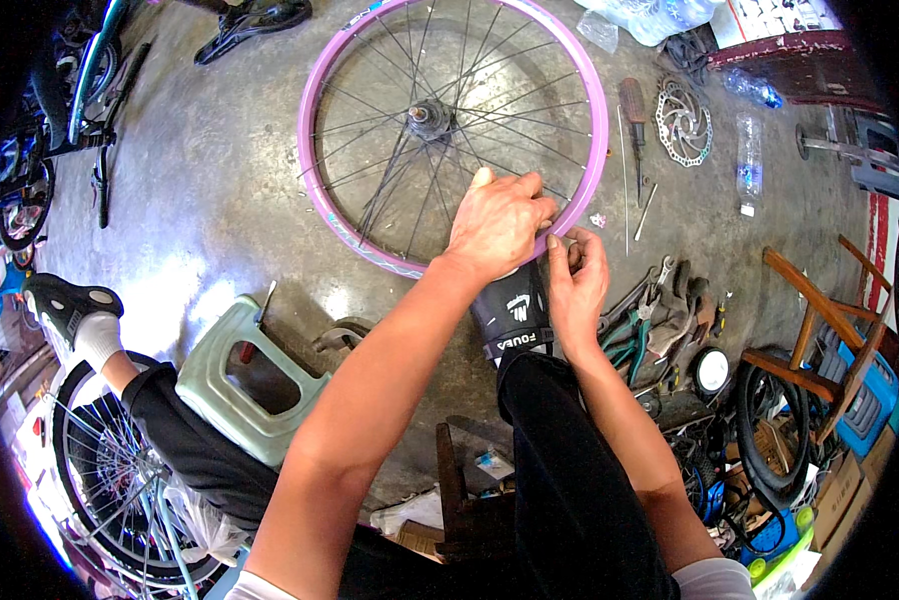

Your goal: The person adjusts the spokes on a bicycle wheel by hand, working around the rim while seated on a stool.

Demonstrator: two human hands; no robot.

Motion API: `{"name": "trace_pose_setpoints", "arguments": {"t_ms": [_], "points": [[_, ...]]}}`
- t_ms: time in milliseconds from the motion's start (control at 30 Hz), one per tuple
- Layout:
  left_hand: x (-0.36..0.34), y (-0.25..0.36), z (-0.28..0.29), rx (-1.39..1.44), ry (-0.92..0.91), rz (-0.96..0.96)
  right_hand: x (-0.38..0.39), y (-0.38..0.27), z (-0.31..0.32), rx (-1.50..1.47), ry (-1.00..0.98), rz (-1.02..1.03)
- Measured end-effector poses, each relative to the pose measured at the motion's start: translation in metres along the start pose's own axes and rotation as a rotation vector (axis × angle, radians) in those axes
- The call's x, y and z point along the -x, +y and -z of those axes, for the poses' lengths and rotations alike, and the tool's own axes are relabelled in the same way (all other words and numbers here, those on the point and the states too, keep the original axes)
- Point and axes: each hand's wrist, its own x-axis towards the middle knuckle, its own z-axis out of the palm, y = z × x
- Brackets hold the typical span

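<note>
The purple rim point(599, 130) seems stiff, light (perhaps slippery); the left hand point(498, 222) grips its suitable near-right part; right hand point(580, 285): grip unclear.

Head fisheye faces down, near hands point(498, 222) point(580, 282); outermost edges perhaps warped.

Pale sleeves point(715, 580), black trousers point(600, 470), white sock point(98, 338), pale-spotted black shoe point(68, 302)
</note>
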Motion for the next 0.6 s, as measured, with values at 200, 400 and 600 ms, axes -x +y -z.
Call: {"name": "trace_pose_setpoints", "arguments": {"t_ms": [200, 400, 600], "points": [[-0.001, 0.003, 0.004, -0.022, -0.057, 0.020, -0.001, 0.001, -0.001, -0.052, -0.012, -0.119], [-0.002, 0.001, 0.005, 0.013, -0.068, 0.014, 0.000, -0.002, -0.009, -0.455, -0.008, -0.310], [-0.002, 0.003, 0.008, 0.024, -0.077, 0.039, -0.001, -0.014, -0.007, -0.523, -0.007, -0.415]]}}
